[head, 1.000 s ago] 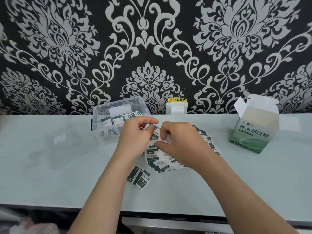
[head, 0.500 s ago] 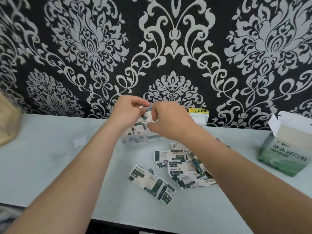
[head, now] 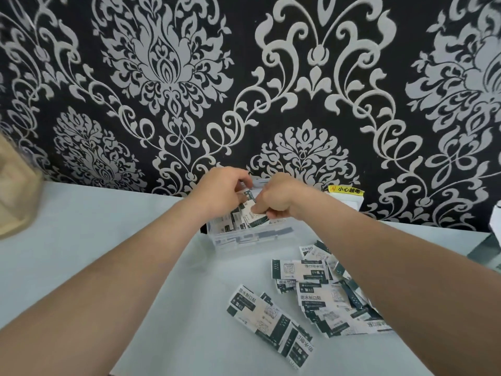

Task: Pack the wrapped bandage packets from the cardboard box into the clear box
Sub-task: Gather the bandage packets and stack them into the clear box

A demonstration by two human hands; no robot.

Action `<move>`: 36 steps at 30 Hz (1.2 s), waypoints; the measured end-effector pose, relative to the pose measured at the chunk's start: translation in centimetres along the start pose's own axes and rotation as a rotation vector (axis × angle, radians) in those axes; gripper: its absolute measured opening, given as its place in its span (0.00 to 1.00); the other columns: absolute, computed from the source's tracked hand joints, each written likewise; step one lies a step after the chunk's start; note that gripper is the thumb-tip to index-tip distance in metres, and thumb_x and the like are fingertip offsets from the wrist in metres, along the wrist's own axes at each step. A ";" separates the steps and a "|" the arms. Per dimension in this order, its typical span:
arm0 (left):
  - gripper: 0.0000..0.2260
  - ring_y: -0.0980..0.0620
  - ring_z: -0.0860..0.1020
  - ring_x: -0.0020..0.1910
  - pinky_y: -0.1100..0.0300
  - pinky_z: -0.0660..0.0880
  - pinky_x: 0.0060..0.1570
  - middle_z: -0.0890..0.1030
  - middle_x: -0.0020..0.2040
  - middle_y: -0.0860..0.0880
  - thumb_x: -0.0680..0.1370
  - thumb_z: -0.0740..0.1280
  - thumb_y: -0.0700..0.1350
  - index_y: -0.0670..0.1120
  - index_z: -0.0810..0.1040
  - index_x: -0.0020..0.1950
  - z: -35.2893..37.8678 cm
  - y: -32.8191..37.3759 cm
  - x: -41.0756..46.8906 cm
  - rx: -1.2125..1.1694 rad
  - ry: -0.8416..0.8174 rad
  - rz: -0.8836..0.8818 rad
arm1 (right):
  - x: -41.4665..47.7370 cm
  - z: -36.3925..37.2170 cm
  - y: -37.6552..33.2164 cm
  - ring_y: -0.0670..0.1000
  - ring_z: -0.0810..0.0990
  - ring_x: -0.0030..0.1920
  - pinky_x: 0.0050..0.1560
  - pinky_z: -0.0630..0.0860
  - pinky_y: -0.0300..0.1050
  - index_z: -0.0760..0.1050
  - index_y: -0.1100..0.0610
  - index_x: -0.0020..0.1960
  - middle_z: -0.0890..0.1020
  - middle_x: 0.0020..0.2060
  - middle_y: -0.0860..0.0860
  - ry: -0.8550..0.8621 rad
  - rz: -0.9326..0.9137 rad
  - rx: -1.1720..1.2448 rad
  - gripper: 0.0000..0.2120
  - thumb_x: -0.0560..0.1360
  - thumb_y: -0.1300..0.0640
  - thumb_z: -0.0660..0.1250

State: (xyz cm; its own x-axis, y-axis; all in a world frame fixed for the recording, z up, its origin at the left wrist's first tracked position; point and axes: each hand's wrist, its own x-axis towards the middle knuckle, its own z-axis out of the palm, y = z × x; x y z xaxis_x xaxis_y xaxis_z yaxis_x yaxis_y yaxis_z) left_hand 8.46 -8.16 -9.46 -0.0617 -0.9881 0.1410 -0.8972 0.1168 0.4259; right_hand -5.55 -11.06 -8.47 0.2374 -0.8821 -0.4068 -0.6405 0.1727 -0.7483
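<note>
Packets (head: 255, 216): pinched by curled left hand (head: 221, 194) and right hand (head: 280, 202), just over clear box (head: 244, 240); pile (head: 320, 297) lay at 5 o'clock.

Bare left grip (head: 220, 193) and right grip (head: 279, 200), with bare forearms (head: 108, 280).

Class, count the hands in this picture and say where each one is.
2. The left hand is over the clear box, holding packets. The right hand, just right of it, pinches the same packets over the box. No other hand shows.
</note>
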 end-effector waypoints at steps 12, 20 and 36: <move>0.13 0.53 0.71 0.50 0.50 0.77 0.51 0.77 0.45 0.55 0.72 0.63 0.41 0.54 0.84 0.46 -1.6 -1.8 -1.6 0.431 -0.275 0.092 | 1.9 2.7 -0.6 0.56 0.84 0.45 0.55 0.80 0.54 0.74 0.66 0.52 0.83 0.44 0.59 0.052 -0.036 -0.330 0.09 0.74 0.66 0.69; 0.12 0.48 0.80 0.47 0.51 0.80 0.47 0.83 0.45 0.52 0.71 0.63 0.42 0.53 0.85 0.46 -1.4 -1.5 -1.1 0.404 -0.282 0.067 | 0.9 3.2 -0.6 0.55 0.81 0.41 0.42 0.79 0.45 0.72 0.59 0.37 0.79 0.35 0.54 0.119 -0.111 -0.567 0.08 0.69 0.64 0.71; 0.11 0.62 0.78 0.39 0.67 0.74 0.43 0.82 0.38 0.60 0.73 0.67 0.40 0.55 0.85 0.43 -3.4 3.4 -5.0 0.075 -0.247 0.147 | -5.8 -2.1 1.6 0.51 0.78 0.32 0.37 0.77 0.46 0.83 0.63 0.39 0.85 0.36 0.59 0.224 -0.344 -0.216 0.09 0.75 0.62 0.66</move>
State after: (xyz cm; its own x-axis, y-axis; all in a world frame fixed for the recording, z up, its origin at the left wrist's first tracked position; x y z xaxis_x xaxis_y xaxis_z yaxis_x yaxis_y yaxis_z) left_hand 7.21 -2.47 -5.67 -0.2897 -0.9567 -0.0293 -0.9001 0.2620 0.3480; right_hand -9.50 -6.64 -6.20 0.3140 -0.9493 -0.0130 -0.6957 -0.2208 -0.6836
